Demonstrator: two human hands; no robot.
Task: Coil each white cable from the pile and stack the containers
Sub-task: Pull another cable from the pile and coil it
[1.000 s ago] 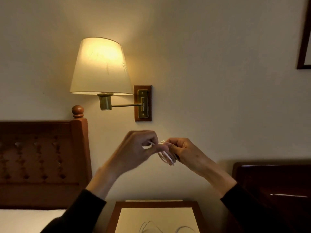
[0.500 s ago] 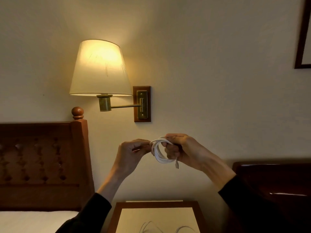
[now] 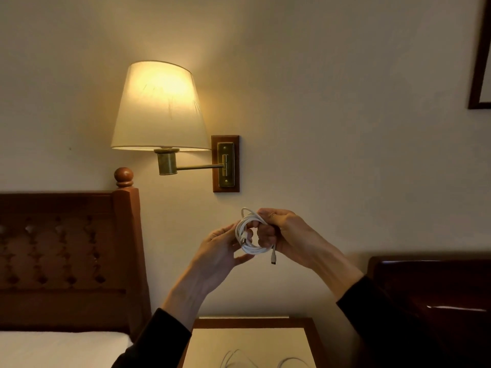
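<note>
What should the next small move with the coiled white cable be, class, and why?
Probably tuck the dangling plug end through the loops. The white cable is already wound into a small coil, gripped by the right hand and steadied by the left hand's fingers, yet one connector hangs free, so the coil could unwind.

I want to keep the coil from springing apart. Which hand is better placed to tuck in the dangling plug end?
Left. The right hand grips the coiled cable; the left hand only touches it, and the plug hangs just beside its fingers.
</note>
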